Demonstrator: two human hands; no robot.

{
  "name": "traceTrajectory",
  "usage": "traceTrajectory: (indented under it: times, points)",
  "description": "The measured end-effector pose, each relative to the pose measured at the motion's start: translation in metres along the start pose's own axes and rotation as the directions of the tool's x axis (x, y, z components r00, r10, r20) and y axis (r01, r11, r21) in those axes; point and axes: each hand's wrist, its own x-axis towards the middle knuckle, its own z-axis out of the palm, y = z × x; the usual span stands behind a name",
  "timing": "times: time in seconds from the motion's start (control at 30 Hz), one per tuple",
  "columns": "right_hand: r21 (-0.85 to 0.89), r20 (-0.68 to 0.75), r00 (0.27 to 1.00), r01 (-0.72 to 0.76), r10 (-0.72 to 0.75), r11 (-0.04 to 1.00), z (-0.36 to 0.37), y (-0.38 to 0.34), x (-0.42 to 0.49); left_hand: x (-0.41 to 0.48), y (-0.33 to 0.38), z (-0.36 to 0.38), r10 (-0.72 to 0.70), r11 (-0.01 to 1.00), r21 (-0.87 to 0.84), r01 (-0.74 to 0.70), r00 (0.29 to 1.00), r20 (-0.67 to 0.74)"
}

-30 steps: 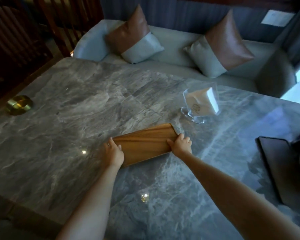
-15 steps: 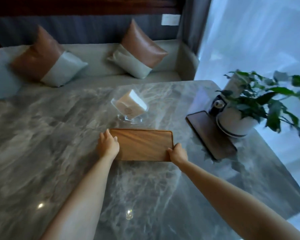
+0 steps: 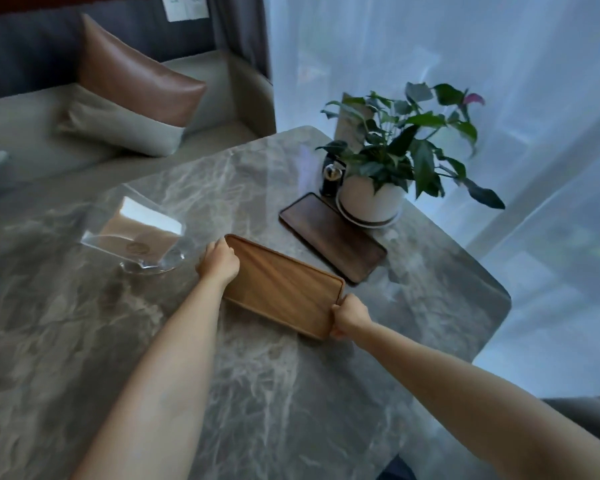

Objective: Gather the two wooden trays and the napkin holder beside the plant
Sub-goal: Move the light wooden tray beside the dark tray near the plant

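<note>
Light tray [image 3: 284, 292] now nearer dark tray [image 3: 333, 237], left hand [image 3: 219, 263] and right hand [image 3: 349, 317] clamped on its ends.

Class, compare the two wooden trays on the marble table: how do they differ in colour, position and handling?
The light wooden tray is pale brown; the dark wooden tray is near black. The light one is gripped at both ends by the left hand and right hand; the dark one lies untouched against the potted plant. Both are flat, rectangular, round-cornered.

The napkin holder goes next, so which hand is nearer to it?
Left. The left hand grips the light tray's end just beside the napkin holder; the right hand holds the opposite end.
</note>
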Motion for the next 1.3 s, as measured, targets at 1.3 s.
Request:
traceTrajectory:
  times: [1.3]
  points:
    - [0.236,0.189,0.969,-0.205,0.162,0.95,-0.012,-0.01,0.043,0.083,0.062,0.054,0.241,0.917,0.287,-0.276,0.958,0.153]
